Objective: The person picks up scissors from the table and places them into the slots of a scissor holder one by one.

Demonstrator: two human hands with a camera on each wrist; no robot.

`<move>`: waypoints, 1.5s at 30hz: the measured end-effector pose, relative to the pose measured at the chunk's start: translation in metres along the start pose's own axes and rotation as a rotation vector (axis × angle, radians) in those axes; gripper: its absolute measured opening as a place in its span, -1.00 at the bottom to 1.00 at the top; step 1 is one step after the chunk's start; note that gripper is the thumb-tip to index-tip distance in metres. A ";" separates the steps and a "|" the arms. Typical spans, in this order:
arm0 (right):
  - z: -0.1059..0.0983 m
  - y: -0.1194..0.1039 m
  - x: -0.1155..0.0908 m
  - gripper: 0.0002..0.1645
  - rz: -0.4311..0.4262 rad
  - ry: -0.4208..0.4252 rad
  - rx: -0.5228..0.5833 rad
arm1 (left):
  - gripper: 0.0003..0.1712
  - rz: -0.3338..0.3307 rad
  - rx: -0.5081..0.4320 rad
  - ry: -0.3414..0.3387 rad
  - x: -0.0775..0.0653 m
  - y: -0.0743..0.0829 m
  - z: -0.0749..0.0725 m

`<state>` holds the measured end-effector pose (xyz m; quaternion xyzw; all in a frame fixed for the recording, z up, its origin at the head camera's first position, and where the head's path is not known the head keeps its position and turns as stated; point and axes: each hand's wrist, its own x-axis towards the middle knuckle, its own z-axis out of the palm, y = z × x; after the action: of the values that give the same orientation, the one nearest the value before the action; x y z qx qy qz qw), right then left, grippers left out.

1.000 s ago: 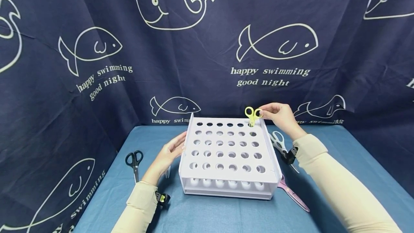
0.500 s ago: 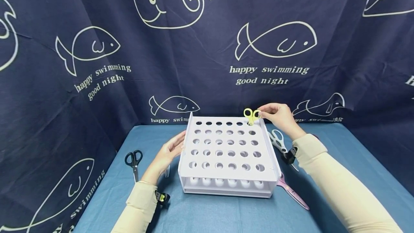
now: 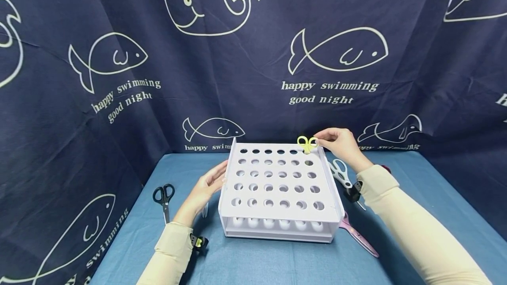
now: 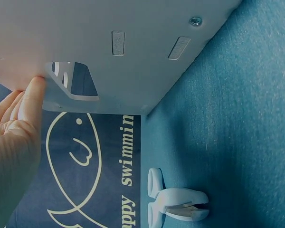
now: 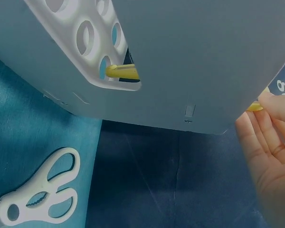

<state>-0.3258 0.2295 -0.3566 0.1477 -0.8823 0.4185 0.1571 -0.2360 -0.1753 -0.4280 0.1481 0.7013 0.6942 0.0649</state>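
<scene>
A white rack (image 3: 275,213) with rows of round holes stands on the blue cloth. Yellow scissors (image 3: 306,147) stand handles up in its back right corner hole. My right hand (image 3: 339,145) pinches one of their finger loops between thumb and fingers. Through the side cutout in the right wrist view, the yellow blade end (image 5: 123,72) shows below the top panel, pointing at a hole of the lower one. My left hand (image 3: 203,189) rests against the rack's left side, fingers extended; in the left wrist view its fingertips touch the panel beside the cutout.
Black scissors (image 3: 164,195) lie at the left. Small white scissors (image 4: 180,198) lie near the rack's left side. White-handled scissors (image 5: 42,197) and pink scissors (image 3: 358,237) lie at the right. A dark blue printed curtain (image 3: 222,78) hangs close behind the rack.
The yellow scissors have sunk lower into the corner hole, my right hand going down slightly with them. My left hand has stayed at the rack's side.
</scene>
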 end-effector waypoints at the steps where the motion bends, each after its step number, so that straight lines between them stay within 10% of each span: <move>1: 0.000 0.000 0.000 -0.81 -0.005 0.000 -0.004 | -0.33 0.001 -0.001 0.000 0.000 0.000 0.000; 45: 0.008 0.004 -0.004 -0.86 -0.090 0.002 -0.103 | -0.33 0.022 0.002 -0.012 -0.002 0.000 0.001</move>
<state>-0.3252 0.2261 -0.3657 0.1787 -0.8950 0.3650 0.1839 -0.2342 -0.1753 -0.4285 0.1600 0.7000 0.6933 0.0614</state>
